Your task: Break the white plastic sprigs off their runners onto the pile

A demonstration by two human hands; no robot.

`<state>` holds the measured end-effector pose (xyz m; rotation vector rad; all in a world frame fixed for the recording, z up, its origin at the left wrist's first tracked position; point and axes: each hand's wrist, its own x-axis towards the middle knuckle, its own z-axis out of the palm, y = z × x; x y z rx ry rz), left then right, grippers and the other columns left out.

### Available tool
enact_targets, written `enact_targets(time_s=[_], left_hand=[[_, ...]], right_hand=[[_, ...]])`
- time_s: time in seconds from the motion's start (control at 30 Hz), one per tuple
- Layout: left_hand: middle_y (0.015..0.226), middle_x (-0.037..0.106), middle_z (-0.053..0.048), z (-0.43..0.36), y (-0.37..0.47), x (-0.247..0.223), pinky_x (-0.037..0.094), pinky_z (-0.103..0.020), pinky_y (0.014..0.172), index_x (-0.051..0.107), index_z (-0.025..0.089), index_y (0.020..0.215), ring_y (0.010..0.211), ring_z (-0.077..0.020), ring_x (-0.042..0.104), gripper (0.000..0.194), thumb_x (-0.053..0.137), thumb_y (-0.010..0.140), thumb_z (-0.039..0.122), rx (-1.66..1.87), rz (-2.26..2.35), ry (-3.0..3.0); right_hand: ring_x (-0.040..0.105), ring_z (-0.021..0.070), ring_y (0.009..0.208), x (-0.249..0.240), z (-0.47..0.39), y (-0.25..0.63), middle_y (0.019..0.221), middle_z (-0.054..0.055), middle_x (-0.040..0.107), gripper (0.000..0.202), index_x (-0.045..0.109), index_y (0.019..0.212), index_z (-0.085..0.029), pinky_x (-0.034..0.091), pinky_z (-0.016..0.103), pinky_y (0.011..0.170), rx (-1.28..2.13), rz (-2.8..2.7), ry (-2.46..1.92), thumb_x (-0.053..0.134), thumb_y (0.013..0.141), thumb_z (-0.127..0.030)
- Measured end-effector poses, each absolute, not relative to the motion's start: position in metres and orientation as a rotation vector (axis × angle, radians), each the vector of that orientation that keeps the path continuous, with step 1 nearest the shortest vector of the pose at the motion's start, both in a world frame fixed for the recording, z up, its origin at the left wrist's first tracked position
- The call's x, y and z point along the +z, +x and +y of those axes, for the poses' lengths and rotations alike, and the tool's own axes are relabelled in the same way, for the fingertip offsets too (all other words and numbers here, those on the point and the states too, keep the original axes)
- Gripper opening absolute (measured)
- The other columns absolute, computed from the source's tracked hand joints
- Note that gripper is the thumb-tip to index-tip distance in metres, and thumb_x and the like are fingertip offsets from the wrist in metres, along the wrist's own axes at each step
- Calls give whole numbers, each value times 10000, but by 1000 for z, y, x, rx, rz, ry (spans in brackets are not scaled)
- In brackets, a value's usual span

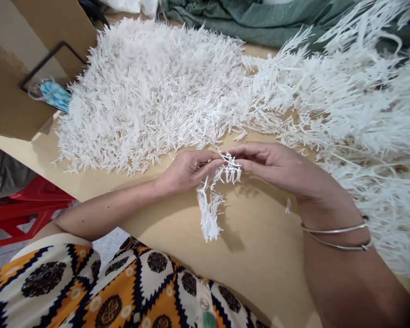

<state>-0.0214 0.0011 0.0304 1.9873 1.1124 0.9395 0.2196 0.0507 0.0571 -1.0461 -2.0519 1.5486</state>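
Note:
A white plastic sprig [210, 214] with many thin needles hangs below my two hands, over the tabletop. My left hand [190, 169] pinches its upper part between thumb and fingers. Just to the right, my right hand [271, 165] has its thumb and fingertips close together at the sprig's stubby stems; the exact grip of the fingertips is partly hidden. Behind both hands lies a big heap of short white sprigs [150, 91]. A tiny white piece [288, 206] rests alone on the table near my right wrist.
Long white branches [362, 105] spread over the right side. A cardboard box [23, 68] stands at the back left, with a blue-and-white packet [55, 94] beside it. Dark green cloth [232, 20] lies along the back. A red stool [23, 209] is beyond the left edge of the table [259, 255].

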Motion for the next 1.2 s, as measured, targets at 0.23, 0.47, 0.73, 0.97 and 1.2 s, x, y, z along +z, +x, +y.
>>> enact_targets(time_s=[0.23,0.47,0.73,0.97,1.2], left_hand=[[796,781,-23,1,-21,31,451,-197,593,813,176,962,649,-72,622,331,659,1009,465,926,1183,1749],[802,770,-9,4,-26,35,456,-198,633,790,179,972,665,-70,622,311,624,1037,434,857,1156,1888],[752,717,6,8,-26,36,431,-203,637,742,161,886,662,-69,591,365,589,1056,445,889,1173,1921],[738,727,-2,2,-26,28,456,-216,641,760,175,878,656,-80,602,378,619,1036,489,892,1168,1948],[853,798,-24,2,-23,28,478,-202,638,811,183,1046,708,-80,650,347,606,1047,464,923,1202,1869]], right_hand=[[674,159,767,51,40,201,866,15,768,267,776,915,-241,536,281,666,1560,-1784,-1097,845,842,-488],[597,165,652,48,35,195,722,-8,679,90,669,808,-247,467,325,639,1010,-1952,-1225,715,885,-255],[626,232,800,26,40,189,855,32,683,124,625,891,-277,505,401,783,521,-2053,-1257,568,914,-169],[666,255,841,33,58,224,914,53,745,72,691,907,-308,511,432,867,502,-1787,-1407,651,943,-260],[742,277,1107,55,43,208,1175,65,800,212,785,1103,-269,562,484,1006,659,-1982,-1239,603,999,-298]])
